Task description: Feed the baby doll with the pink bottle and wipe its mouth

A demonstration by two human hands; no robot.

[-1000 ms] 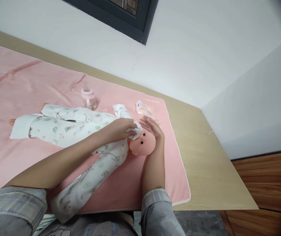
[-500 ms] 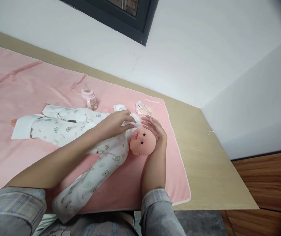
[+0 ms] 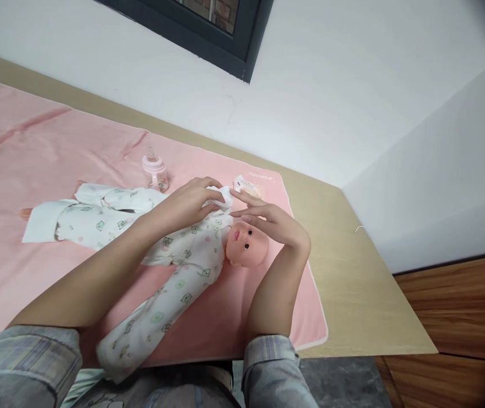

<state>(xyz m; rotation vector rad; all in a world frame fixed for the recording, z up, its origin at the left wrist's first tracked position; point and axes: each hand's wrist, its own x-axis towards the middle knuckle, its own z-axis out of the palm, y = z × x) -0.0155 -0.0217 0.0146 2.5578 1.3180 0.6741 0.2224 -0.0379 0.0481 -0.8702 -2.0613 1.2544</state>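
Note:
A baby doll lies on its back, its head (image 3: pixel 249 246) toward the right. It wears a white printed outfit (image 3: pixel 200 238) with one sleeve stretched toward me. My left hand (image 3: pixel 189 204) is closed on a crumpled white wipe (image 3: pixel 225 198) above the doll's far shoulder, beside the neck. My right hand (image 3: pixel 274 221) reaches over the doll's face from the right, its fingers extended and apart, the tips close to the wipe. Whether they touch it I cannot tell. My hands and the wipe hide part of the doll's far shoulder and arm.
A pink blanket (image 3: pixel 34 147) covers much of the wooden table (image 3: pixel 344 283). Beyond the doll stand a pink-topped baby bottle (image 3: pixel 155 171) and a small white-and-peach packet (image 3: pixel 246 186). A white wall (image 3: pixel 310 102) and dark window frame (image 3: pixel 242 51) rise behind.
My right hand has lifted from beside the doll's head and swung left over its face, toward the wipe. My left hand has shifted slightly left and up with the wipe.

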